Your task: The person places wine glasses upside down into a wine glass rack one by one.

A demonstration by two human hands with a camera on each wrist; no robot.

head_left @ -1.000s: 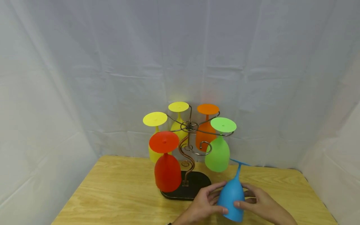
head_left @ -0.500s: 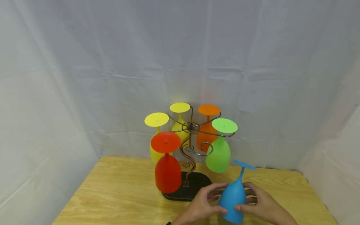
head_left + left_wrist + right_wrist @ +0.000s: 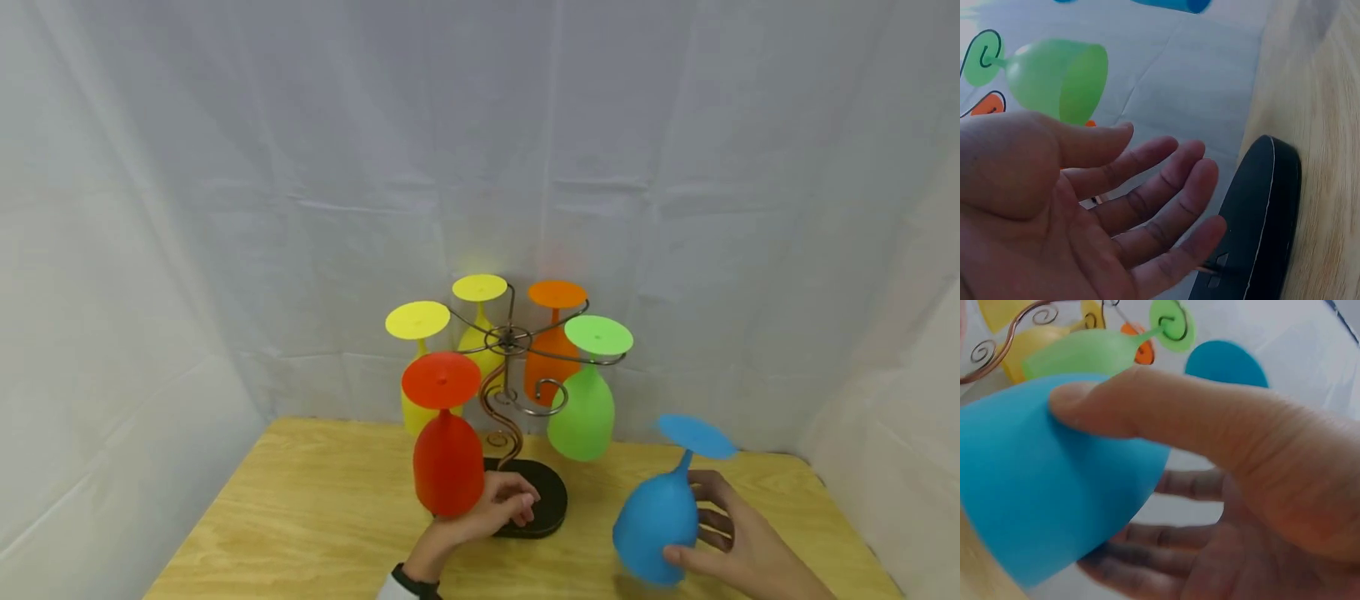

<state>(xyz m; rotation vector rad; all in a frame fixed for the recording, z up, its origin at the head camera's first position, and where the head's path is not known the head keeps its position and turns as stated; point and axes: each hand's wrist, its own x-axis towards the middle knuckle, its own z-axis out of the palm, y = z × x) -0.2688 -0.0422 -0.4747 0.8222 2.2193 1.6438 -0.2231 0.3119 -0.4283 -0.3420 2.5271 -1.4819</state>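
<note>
In the head view my right hand (image 3: 742,546) grips a blue plastic wine glass (image 3: 654,525) by its bowl, upside down and tilted, foot up to the right. The right wrist view shows the thumb across the blue bowl and fingers on its other side. My left hand (image 3: 487,504) is over the black base (image 3: 551,500) of a metal glass rack (image 3: 508,340), just below a red wine glass (image 3: 448,462). Its fingers are loosely bent, with nothing in the palm in the left wrist view. A green wine glass (image 3: 581,414) hangs upside down on the rack's right.
Two yellow glasses (image 3: 417,321) and an orange glass (image 3: 551,354) also hang on the rack. One curled rack arm (image 3: 551,400) at the front right carries no glass. A wooden table (image 3: 315,517) lies beneath, with white sheets (image 3: 375,167) behind and at the sides.
My left hand has let go of the blue wine glass and moved left to the rack's base. My right hand has carried the glass a little to the right, tilting it more.
</note>
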